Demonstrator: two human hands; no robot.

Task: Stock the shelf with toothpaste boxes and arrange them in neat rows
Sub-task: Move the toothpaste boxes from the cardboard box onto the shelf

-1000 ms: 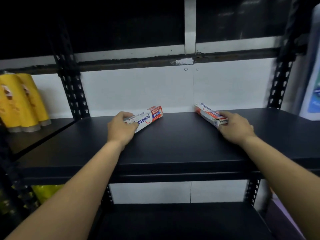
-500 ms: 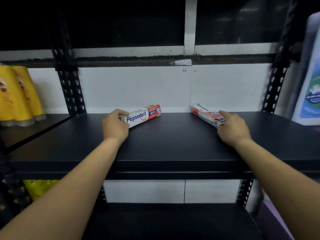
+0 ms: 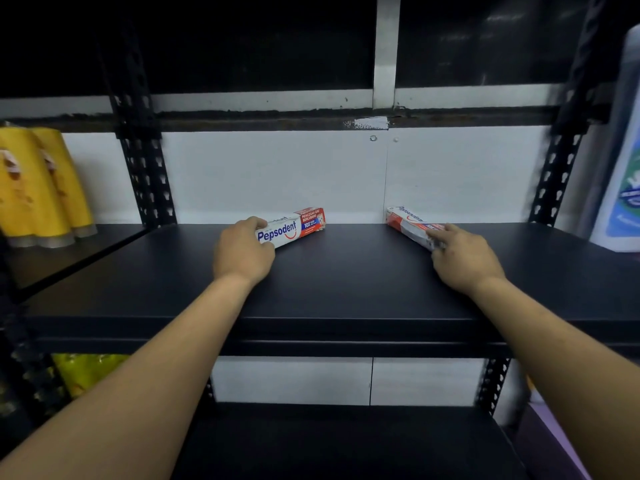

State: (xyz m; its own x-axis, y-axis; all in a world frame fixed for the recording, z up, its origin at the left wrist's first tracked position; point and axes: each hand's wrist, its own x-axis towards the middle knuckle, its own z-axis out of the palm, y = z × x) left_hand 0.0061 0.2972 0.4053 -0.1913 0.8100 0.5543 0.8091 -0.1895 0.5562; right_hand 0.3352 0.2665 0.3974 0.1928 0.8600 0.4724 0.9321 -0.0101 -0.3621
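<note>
At the far left, yellow packs [image 3: 38, 188] stand on a neighbouring shelf, beside a black perforated post [image 3: 145, 174], and a yellow-green bag [image 3: 86, 372] shows dimly one level down. The black shelf [image 3: 346, 282] runs across the middle of the view with a white wall panel [image 3: 277, 174] behind it. The left hand [image 3: 242, 254] reaches over the shelf with its fingers curled round the near end of the left toothpaste box [image 3: 294, 230]. This box lies flat on the shelf with its printed face toward the camera. From the hand it slants away to the right, and its red far end sits close to the wall panel. A stretch of bare shelf keeps it well apart from the right toothpaste box [image 3: 408, 225], which also lies flat, its far end close to the wall and its length slanting toward the camera and to the right. The right hand [image 3: 464, 258] grips that near end, with the fingers over the top of the box and covering its tip, though they are a little blurred. At the far right edge stands a tall blue and white pack [image 3: 623, 188].
</note>
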